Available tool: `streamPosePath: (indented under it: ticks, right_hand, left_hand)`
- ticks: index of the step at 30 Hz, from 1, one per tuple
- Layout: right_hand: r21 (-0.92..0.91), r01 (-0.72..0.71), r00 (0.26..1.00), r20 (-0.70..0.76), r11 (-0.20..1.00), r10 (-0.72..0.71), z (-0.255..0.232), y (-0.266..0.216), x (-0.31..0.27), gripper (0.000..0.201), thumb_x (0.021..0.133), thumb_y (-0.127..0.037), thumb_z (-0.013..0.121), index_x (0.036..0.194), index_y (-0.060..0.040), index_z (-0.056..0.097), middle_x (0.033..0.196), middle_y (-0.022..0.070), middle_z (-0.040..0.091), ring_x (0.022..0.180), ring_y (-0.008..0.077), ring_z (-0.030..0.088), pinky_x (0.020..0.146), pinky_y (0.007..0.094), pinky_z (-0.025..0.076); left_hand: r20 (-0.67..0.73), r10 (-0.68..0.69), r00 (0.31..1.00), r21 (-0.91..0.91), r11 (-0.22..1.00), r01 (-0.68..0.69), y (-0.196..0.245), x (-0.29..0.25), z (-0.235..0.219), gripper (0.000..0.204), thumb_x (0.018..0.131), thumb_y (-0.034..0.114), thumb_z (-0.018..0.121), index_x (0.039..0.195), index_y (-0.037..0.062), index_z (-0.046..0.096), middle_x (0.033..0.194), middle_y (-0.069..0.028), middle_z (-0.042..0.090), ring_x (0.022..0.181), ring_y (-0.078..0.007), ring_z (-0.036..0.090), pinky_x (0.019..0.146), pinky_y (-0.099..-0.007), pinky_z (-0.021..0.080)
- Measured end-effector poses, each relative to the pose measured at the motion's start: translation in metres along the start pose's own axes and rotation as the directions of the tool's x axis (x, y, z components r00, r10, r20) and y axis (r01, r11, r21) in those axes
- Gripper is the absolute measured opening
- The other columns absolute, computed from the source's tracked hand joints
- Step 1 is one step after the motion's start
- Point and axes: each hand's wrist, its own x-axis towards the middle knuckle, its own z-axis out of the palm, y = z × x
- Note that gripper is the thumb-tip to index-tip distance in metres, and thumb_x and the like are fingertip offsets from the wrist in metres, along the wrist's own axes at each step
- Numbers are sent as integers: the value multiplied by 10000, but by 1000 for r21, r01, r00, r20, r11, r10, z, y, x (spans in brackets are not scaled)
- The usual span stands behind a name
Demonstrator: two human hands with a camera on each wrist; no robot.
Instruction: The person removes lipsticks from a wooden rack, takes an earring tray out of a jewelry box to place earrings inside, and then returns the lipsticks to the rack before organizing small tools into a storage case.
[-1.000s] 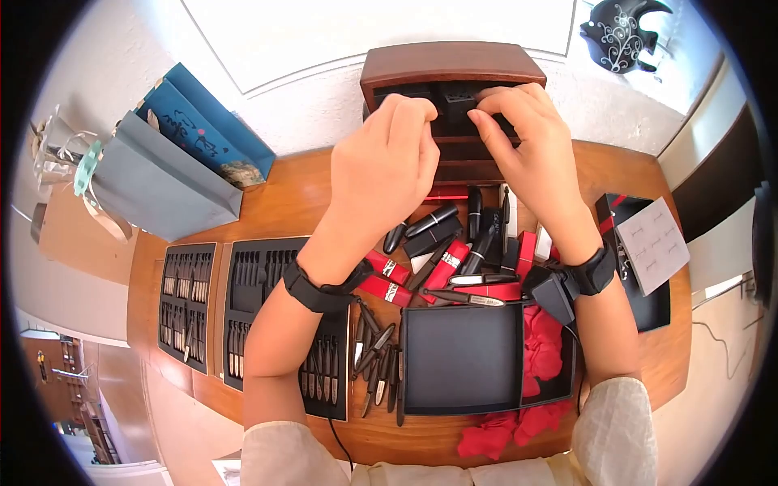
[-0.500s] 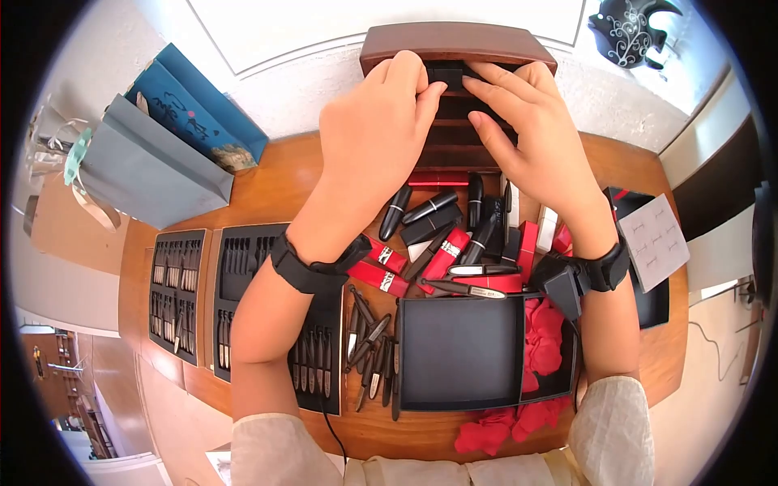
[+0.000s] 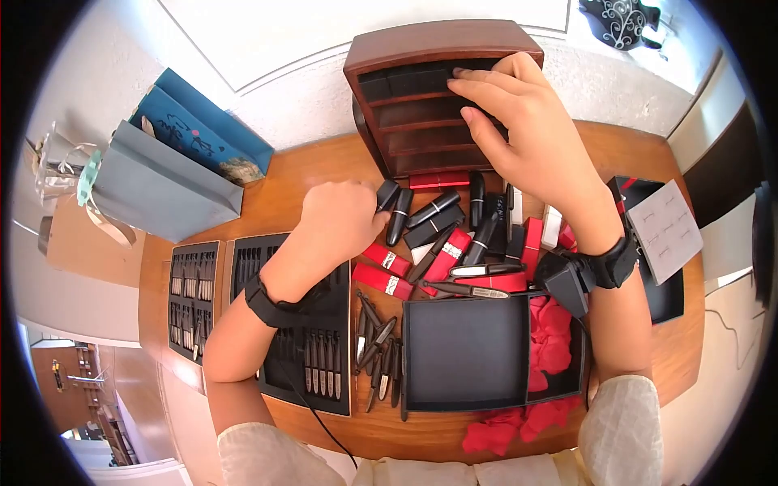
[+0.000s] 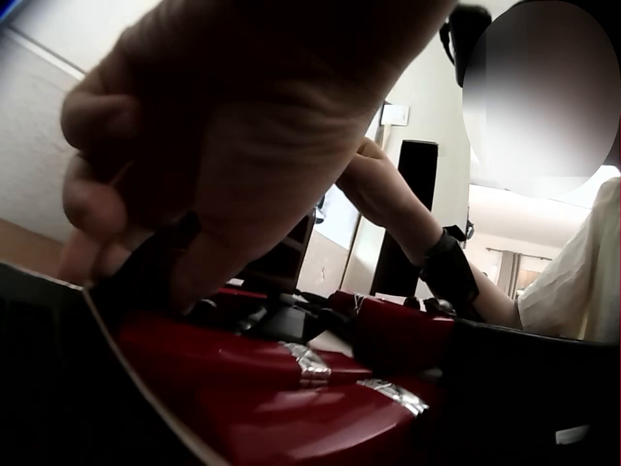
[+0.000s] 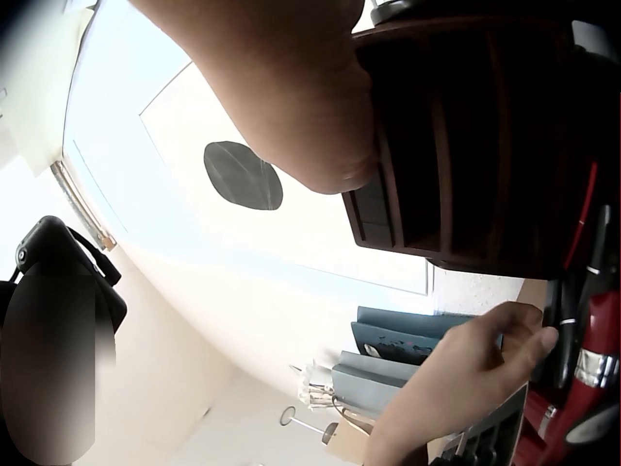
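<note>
My left hand (image 3: 340,223) pinches a small black box (image 3: 387,194) between thumb and curled fingers, at the left end of a pile of lipsticks. In the left wrist view the dark box lies in shadow under the hand. Up at the wooden shelf (image 3: 446,40), my right hand (image 3: 527,121) has its fingers fairly straight, their tips touching a row of black boxes (image 3: 405,81) in the top compartment. The lower compartments show dark wood. Black lipstick tubes (image 3: 433,209) and red boxes (image 3: 447,261) are heaped in front of the shelf.
Black trays (image 3: 312,320) with slotted dark pens lie left, beside loose dark pens (image 3: 379,344). A black box (image 3: 466,356) with red petals (image 3: 551,340) sits front centre. Blue-grey paper bags (image 3: 174,178) stand back left; an open box with a grey card (image 3: 664,231) is right.
My left hand has come down and left from the top compartment to the pile and now holds a small black box. My right hand has stayed at the top compartment.
</note>
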Motion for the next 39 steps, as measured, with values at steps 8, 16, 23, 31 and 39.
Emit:
streamPosePath:
  ticks: [8,16,23,31,39]
  right_hand:
    - [-2,2,1000,11,1000,-1,-1,1,0,222,814,-74,637,1002,29,694,927,119,694,871,290,545,842,372,468]
    - [19,1,1000,0,1000,-1,-1,2,-1,211,806,-77,642,982,28,692,918,116,692,859,285,550,828,374,472]
    - [13,4,1000,-1,1000,-4,-1,2,0,207,802,-74,648,977,27,691,909,114,689,852,285,546,821,374,472]
    - [18,-9,1000,19,1000,9,-3,-1,1,211,813,-66,640,993,33,691,913,120,691,854,290,540,827,372,468]
    - [11,-14,999,37,1000,13,-4,-1,2,224,811,-62,637,1004,38,689,929,128,692,864,295,542,836,373,467]
  left_hand:
    - [69,-43,997,-287,956,61,-12,-4,-12,273,862,227,684,970,-7,594,847,-195,658,826,-356,666,746,-431,526]
    - [-295,87,952,-751,595,-287,15,-30,-40,333,897,-54,616,1194,7,480,1178,-124,643,1096,-215,650,959,-325,513]
    - [-462,-76,884,-723,609,-326,24,-28,-27,391,869,2,674,1210,12,483,1079,-138,650,888,-220,684,798,-331,558]
    - [-703,54,709,-234,924,-303,9,-18,-24,262,836,127,714,1039,60,563,809,-78,596,693,-216,618,576,-317,495]
    - [-786,214,580,114,972,-204,3,6,-17,276,771,124,765,999,67,622,722,-68,523,594,-247,564,555,-349,464]
